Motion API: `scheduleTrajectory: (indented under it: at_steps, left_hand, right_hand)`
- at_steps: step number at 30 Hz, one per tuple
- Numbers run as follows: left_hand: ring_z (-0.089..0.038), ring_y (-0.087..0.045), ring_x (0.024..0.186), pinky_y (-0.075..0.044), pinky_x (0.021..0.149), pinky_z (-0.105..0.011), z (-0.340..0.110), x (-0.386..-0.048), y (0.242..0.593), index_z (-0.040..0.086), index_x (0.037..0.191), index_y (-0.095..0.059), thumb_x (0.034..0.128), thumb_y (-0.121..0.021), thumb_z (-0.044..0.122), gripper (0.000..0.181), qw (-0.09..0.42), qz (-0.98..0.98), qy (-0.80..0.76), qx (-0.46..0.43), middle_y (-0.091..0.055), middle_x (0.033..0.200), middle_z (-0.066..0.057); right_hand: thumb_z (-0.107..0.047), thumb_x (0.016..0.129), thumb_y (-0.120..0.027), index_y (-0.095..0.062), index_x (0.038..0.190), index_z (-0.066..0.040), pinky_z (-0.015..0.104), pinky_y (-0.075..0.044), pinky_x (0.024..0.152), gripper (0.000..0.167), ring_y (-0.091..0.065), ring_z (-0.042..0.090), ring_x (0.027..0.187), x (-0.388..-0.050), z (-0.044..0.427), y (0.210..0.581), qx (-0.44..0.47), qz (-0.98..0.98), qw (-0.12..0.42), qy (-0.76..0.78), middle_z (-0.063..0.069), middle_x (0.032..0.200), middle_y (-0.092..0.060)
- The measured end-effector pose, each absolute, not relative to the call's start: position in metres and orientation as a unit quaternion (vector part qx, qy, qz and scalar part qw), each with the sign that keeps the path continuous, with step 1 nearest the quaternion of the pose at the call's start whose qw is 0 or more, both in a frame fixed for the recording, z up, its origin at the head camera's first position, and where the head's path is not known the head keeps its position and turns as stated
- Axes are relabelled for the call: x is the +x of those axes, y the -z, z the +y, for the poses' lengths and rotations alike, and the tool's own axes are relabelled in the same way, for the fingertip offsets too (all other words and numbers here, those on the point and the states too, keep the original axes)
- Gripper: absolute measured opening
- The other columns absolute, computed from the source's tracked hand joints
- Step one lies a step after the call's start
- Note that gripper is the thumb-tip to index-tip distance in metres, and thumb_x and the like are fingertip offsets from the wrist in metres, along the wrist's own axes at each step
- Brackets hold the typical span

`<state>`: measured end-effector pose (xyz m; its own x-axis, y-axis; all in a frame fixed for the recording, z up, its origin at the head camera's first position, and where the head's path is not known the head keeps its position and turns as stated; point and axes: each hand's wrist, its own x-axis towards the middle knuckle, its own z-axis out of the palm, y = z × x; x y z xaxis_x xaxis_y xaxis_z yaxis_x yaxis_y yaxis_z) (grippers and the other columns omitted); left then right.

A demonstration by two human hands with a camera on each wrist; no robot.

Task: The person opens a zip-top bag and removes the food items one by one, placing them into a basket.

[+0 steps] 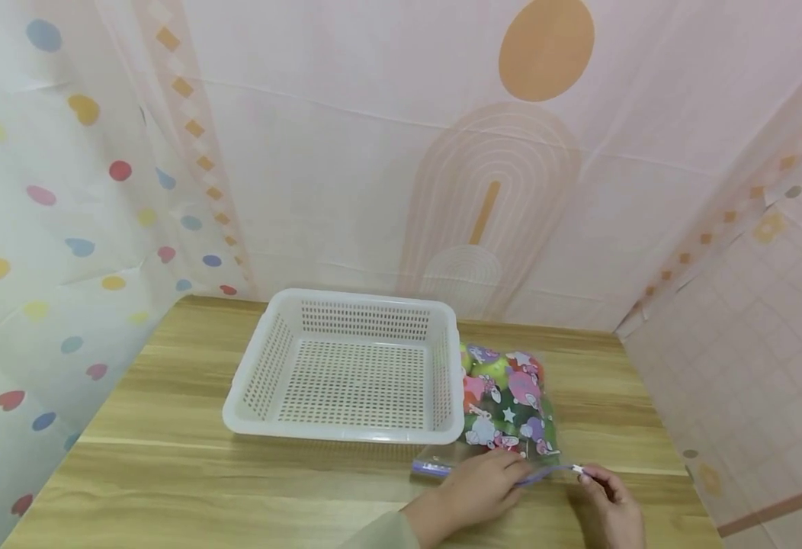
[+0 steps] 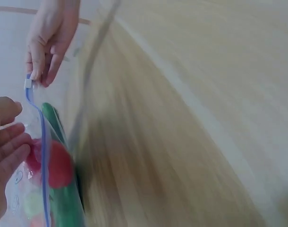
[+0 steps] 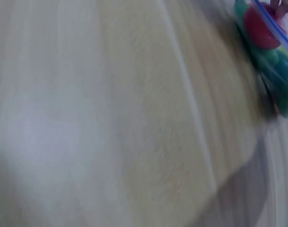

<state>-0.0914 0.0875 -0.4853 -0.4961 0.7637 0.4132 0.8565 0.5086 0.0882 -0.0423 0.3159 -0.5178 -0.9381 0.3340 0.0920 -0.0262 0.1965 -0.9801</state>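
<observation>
A clear zip bag (image 1: 508, 412) printed with stars and cartoon figures lies right of the white basket, filled with red and green rounded pieces. In the left wrist view a red piece (image 2: 60, 164) and a long green piece (image 2: 50, 116) show through the plastic. Along the bag's near edge runs a purple-blue zip strip (image 2: 44, 156) with a white slider (image 1: 577, 469). My right hand (image 1: 614, 507) pinches the slider end at the bag's right corner. My left hand (image 1: 476, 488) lies over the zip edge, its loosely extended fingers touching the bag's front.
A white perforated plastic basket (image 1: 356, 385) stands left of the bag, against its side, with nothing in it. Both are on a wood-grain table (image 1: 188, 488). Patterned sheets (image 1: 325, 175) hang behind and at both sides of the table.
</observation>
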Motion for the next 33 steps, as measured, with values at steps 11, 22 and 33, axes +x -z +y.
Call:
scheduleTrajectory:
  at_steps: [11, 22, 33]
  left_hand:
    - [-0.008, -0.055, 0.108, -0.040, 0.095, -0.017, 0.105, -0.099, 0.478, 0.014, 0.117, -0.062, 0.0877, -0.063, 0.036, 0.036, 0.099, -0.867, 0.168, -0.458, -0.061, 0.115, 0.003]
    - [-0.009, -0.051, 0.115, -0.039, 0.097, -0.019, 0.113, -0.114, 0.480, 0.015, 0.128, -0.055, 0.0851, -0.064, 0.043, 0.052, 0.050, -0.868, 0.161, -0.467, -0.054, 0.126, 0.001]
    - [-0.006, -0.054, 0.107, -0.041, 0.092, -0.014, 0.126, -0.116, 0.475, 0.015, 0.121, -0.059, 0.0879, -0.058, 0.047, 0.046, 0.102, -0.853, 0.121, -0.497, -0.059, 0.116, 0.004]
  right_hand:
    - [0.012, 0.088, -0.052, -0.062, 0.092, -0.002, 0.009, -0.042, 0.079, 0.018, -0.058, -0.001, 0.098, -0.051, 0.312, 0.515, -0.018, -0.657, 0.242, -0.714, -0.010, 0.103, -0.067]
    - [0.019, 0.084, -0.052, -0.062, 0.087, 0.000, 0.008, -0.045, 0.075, 0.022, -0.060, -0.002, 0.083, -0.045, 0.309, 0.501, -0.107, -0.684, 0.281, -0.665, -0.011, 0.088, -0.064]
    - [0.023, 0.078, -0.056, -0.057, 0.090, 0.014, 0.006, -0.045, 0.070, 0.016, -0.059, -0.007, 0.080, -0.038, 0.309, 0.496, -0.101, -0.780, 0.315, -0.531, -0.016, 0.086, -0.062]
